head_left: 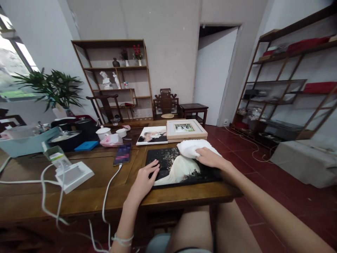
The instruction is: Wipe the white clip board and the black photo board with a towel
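Note:
A dark photo panel (pixel 181 172) showing a pale, flowing gown lies flat near the front right edge of the wooden table (pixel 86 196). My left hand (pixel 144 179) rests on the panel's left side, fingers stretched out, holding nothing. A white cloth (pixel 188 148) is bunched over the far right part of the panel. My right hand (pixel 209 157) presses on it with fingers curled into the fabric. The cloth and that hand hide the panel's upper right corner.
Behind the panel lie a photo print (pixel 152 135) and a light wooden picture frame (pixel 186 130). Left of it are a phone (pixel 122 154) on a white cable, an open white box (pixel 75 175), a blue case (pixel 86 146) and a lidded white cup (pixel 103 132).

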### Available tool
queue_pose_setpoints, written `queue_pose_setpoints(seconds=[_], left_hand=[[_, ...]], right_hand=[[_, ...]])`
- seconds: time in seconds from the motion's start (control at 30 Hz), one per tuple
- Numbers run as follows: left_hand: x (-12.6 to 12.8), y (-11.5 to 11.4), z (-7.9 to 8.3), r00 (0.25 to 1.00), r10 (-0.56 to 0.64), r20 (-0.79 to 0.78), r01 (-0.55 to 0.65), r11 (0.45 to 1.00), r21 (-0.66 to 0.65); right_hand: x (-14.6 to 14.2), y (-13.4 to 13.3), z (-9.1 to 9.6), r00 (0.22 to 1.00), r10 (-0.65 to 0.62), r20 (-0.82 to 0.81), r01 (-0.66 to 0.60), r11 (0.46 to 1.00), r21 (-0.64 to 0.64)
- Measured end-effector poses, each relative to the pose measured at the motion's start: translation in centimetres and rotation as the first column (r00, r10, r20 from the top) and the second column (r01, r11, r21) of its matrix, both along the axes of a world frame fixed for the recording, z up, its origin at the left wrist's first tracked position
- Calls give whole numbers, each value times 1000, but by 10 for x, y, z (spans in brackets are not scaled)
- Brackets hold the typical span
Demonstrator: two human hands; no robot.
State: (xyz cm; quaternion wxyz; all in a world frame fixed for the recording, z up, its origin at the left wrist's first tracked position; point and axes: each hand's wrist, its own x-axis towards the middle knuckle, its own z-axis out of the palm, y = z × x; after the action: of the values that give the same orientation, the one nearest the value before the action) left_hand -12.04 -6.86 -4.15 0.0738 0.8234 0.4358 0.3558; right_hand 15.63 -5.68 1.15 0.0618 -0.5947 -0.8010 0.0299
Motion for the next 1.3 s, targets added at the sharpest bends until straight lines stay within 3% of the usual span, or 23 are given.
queue_pose_setpoints(seconds=[0.1,0.2,0.3,0.47,0.57,0.67,0.9,1.03,1.17,1.3], left_hand=[[0,0,1,1000,6,-8,-6,1000,4],[0,0,1,1000,9,-5,-9,1000,6],[0,1,-1,1000,9,3,-9,1000,-3],[1,0,-1,1000,17,7,-16,1000,-26],[1,-1,0,1000,13,5,-12,999,-29],[1,0,1,1000,9,7,-9,1000,-22],[1,-1,1,1000,7,16,-7,1000,-1],[2,-2,1,1000,27,13,-28,1000,5],[2,-1,1,1000,23,22,-23,1000,4],[2,-1,0,999,17,36,-16,1000,-24]], right_hand=[[-2,22,-2,999,-33,3,33,999,32],[-5,13,-7,1000,-28,11,28,999,29],[-7,-24,-12,999,40,6,-40,999,1],[-6,-107,-17,995,88,-52,-92,993,-78],[-6,-131,-16,991,109,-83,-119,985,-125],[-10,-117,-12,990,117,-78,-126,984,-124],[-30,-9,0,998,46,-34,-48,997,-61],[-37,26,1,999,21,-32,-22,998,-50],[-43,10,-6,999,31,-20,-32,998,-57],[-56,-54,-10,989,136,-49,-139,989,-52]])
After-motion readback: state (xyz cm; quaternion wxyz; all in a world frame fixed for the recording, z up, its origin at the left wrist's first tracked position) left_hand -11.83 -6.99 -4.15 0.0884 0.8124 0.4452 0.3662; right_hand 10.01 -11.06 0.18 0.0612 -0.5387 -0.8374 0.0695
